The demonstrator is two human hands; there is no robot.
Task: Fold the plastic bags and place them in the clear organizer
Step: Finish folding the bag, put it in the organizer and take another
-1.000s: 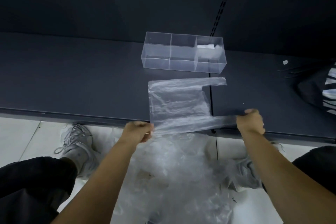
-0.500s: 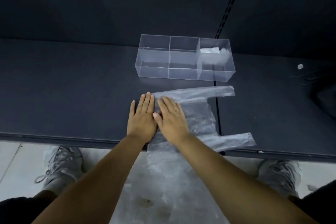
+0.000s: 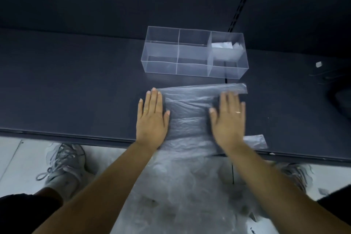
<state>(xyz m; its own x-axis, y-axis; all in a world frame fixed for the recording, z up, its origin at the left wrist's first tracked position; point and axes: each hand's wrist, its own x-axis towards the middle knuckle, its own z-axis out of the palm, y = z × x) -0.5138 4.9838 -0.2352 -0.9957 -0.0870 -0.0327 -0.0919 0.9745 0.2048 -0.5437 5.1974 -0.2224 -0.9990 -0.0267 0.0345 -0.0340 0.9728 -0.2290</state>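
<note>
Plastic bag (image 3: 188, 114): pressing it flat on the dark shelf (image 3: 76, 91), just in front of the clear organizer (image 3: 161, 62), with left hand (image 3: 152, 119) and right hand (image 3: 228, 123) palm-down, fingers (image 3: 154, 100) straight, gripping nothing. Smoothing step, by the look of it; next, calling for a clean lengthwise fold. Struggling with blurred right fingertips, and with telling the bag's near edge from the heap of bags (image 3: 180, 195) below

Open shelf (image 3: 66, 85) extends left and right of the clear organizer (image 3: 161, 66). Only a narrow gap separates it from the flattened bag (image 3: 190, 112); a dark wall (image 3: 95, 2) stands behind.
</note>
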